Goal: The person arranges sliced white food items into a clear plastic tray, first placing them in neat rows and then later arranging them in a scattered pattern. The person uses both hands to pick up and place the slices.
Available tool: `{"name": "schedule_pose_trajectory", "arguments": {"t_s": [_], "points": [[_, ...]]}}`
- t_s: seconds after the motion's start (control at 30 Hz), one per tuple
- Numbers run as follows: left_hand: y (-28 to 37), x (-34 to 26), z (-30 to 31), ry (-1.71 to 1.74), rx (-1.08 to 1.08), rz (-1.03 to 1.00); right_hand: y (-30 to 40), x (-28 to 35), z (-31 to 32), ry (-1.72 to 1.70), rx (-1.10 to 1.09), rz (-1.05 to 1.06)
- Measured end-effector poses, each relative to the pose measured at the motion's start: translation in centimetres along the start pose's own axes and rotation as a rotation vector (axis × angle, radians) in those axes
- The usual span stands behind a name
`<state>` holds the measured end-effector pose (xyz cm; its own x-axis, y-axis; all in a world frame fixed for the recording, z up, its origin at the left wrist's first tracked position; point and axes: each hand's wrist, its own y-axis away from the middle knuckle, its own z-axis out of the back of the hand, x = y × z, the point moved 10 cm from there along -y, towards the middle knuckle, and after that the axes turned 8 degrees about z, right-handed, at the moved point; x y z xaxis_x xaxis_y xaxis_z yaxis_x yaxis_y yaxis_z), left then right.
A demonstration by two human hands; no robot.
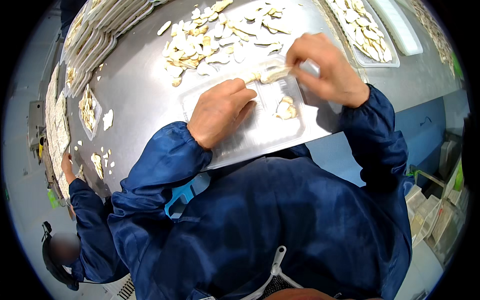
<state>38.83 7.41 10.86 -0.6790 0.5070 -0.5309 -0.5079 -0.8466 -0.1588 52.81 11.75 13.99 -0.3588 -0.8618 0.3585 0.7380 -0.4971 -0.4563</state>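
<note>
A clear plastic tray lies at the near edge of the metal table, in front of my body. My left hand is over its left half with curled fingers. A small pale slice shows just beyond those fingers; whether they grip it is hidden. My right hand, blurred, pinches a long pale dried slice above the tray's far right part. A few more pale slices sit in the tray's right side. Beyond the tray spreads a loose pile of similar slices.
Stacked plastic trays of slices rise at the far left. A small filled tray stands below them. At the far right are another filled tray and a white tray. A co-worker reaches onto the table at left.
</note>
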Motion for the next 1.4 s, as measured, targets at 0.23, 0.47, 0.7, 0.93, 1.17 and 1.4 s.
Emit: {"name": "schedule_pose_trajectory", "arguments": {"t_s": [0.23,0.47,0.7,0.93,1.17,1.4], "points": [[-2.0,-3.7,-2.0,-0.098,0.027,-0.043,5.1,-9.2,2.3,0.206,-0.276,-0.432],[-2.8,-3.4,-3.0,-0.098,0.143,0.035,2.2,-4.6,1.2,0.601,-0.230,-0.114],[-2.6,-2.8,-3.0,-0.037,0.147,0.070,3.8,-4.6,2.1,0.453,-0.194,-0.113],[-2.7,-1.9,-2.5,0.093,0.125,0.110,6.2,-3.5,2.7,0.409,-0.191,-0.212],[-3.9,-3.3,-0.2,-0.125,-0.086,-0.064,6.0,-2.6,2.2,0.394,-0.205,-0.213],[-3.8,-3.7,-1.6,-0.280,-0.062,-0.064,5.4,-1.5,1.9,0.380,-0.205,-0.196]]}}
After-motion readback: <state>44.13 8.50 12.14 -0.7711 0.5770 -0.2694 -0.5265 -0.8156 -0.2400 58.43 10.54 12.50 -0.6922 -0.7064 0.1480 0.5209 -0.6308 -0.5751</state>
